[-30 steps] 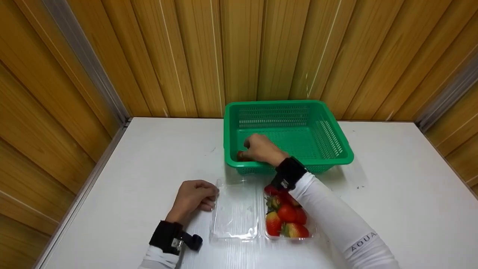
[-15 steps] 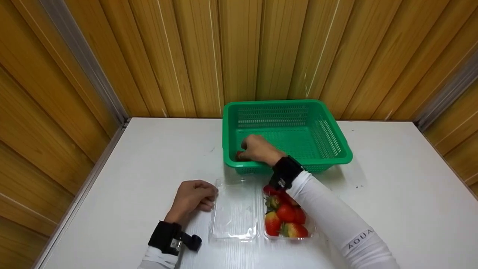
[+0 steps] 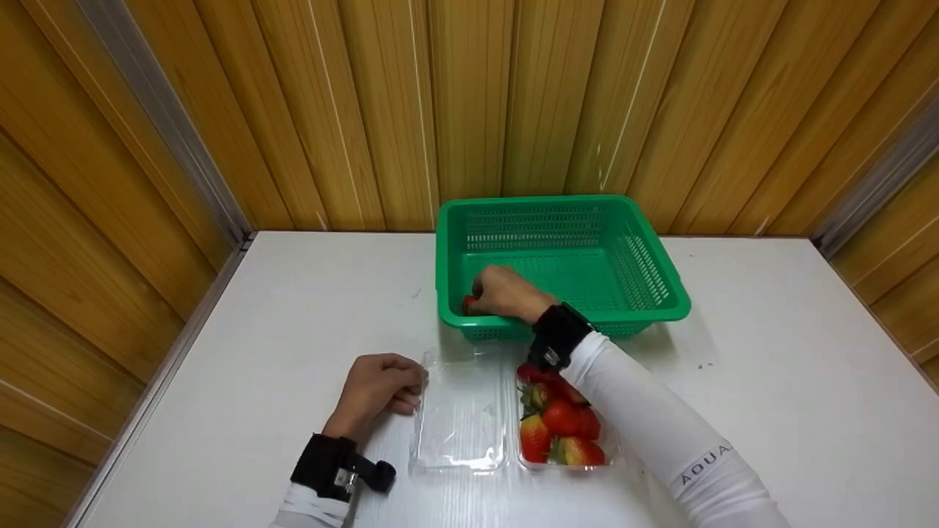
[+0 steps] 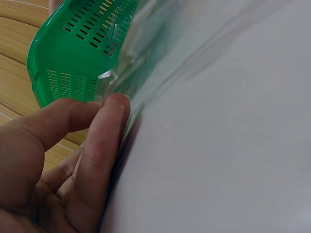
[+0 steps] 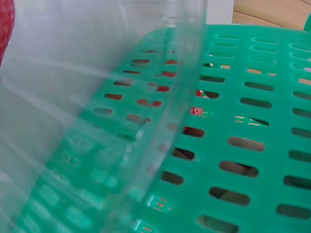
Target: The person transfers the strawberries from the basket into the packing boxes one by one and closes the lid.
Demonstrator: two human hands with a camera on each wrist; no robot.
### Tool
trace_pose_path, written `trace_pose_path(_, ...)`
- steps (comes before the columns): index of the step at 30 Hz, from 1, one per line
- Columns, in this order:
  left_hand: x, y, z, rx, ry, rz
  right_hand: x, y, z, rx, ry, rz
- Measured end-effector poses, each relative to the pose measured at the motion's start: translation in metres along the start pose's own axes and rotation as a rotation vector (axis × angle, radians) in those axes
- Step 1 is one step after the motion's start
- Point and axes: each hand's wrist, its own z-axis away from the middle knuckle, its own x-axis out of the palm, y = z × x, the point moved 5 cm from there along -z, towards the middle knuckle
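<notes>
Reaching hand: my right hand [image 3: 510, 293] is over the near rim of the green basket [image 3: 638, 315], fingers and thumb curled about a red strawberry [image 3: 468, 304]; the basket wall hides part of the grip.
Strawberry: inside the basket, at its near left corner, only partly visible.
Steadying hand: my left hand [image 3: 378, 385] pinches the left edge of the clear lid [image 3: 462, 418] between thumb and finger.
Lid: lies open on the white table [image 3: 330, 293], left of the tray and near side of the basket.
Tray: the clear tray [image 3: 561, 466] stands to the right of the lid, bearing packed strawberries [image 3: 563, 416].
Sleeve: my white right sleeve [image 3: 653, 425] crosses above the tray's right side.
Bruise hazard: too firm a squeeze could crush the fruit.
Drop hazard: too light a hold could let the fruit slip, since its skin is probably smooth.
Rim hazard: a low lift could knock fruit or knuckles on the near rim.
Wrist hazard: the black wrist band [image 3: 561, 334] sits close to the far strawberries; a low sweep could disturb them.
Lid hazard: a tug from my left hand could drag the light plastic out of line.
</notes>
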Motion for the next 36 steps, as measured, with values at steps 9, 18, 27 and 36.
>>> trace_pose_path(9,0.0001,0.0004,-0.0009,-0.001,-0.006,-0.007,0.0009,0.0005,0.0009,0.031,-0.017,-0.016)
trace_pose_path(18,-0.0006,0.0004,-0.0016,-0.004,0.001,-0.021,0.0014,0.0008,0.0006,0.029,-0.025,-0.028)
trace_pose_path(27,-0.0007,0.0003,-0.001,0.01,-0.002,-0.011,0.0017,-0.0015,0.001,0.021,-0.032,-0.022)
trace_pose_path(36,-0.0015,-0.0012,-0.002,0.019,-0.003,-0.006,0.0024,-0.0018,0.0004,0.023,-0.039,-0.021)
